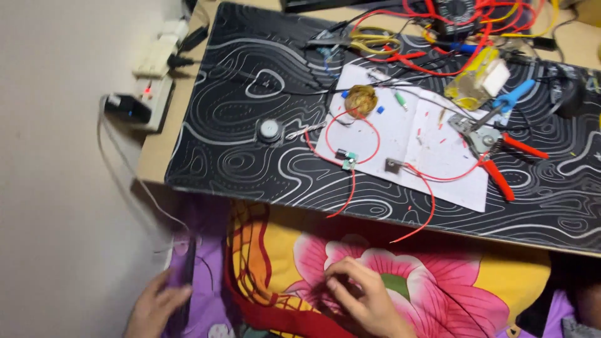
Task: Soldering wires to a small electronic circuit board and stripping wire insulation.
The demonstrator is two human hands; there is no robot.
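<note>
two hands sit low in the view, below the tabletop point(156, 163) edge. left hand point(153, 307) is wrapped around a dark phone point(186, 275); the phone's long axis runs nearly upright in the view, its top end pointing toward the tabletop, and it lies over purple cloth point(210, 250). right hand point(369, 300) has its fingers curled in, pressing on a floral cloth point(438, 275) in pink, yellow and red; whether it grips anything small i cannot tell. well apart from both hands, a black mat point(250, 94) with white wavy lines covers the tabletop. on it lies a white sheet point(432, 156), which carries a coil point(360, 99) of copper wire, a small green board point(348, 159) with a looping red wire point(375, 134), a small metal part point(393, 166) with another red wire trailing over the tabletop edge, and loose bits. red-handled pliers point(501, 163) lie across the sheet's right edge, head toward the sheet. just beside them is a blue-handled tool point(516, 95), and near it a yellow and white part point(479, 78). a small round disc point(270, 129) rests on the mat left of the sheet. yellow-handled pliers point(366, 40) lie at the far side among tangled red wires. a white power strip point(156, 81) sits on the tabletop's left end.
</note>
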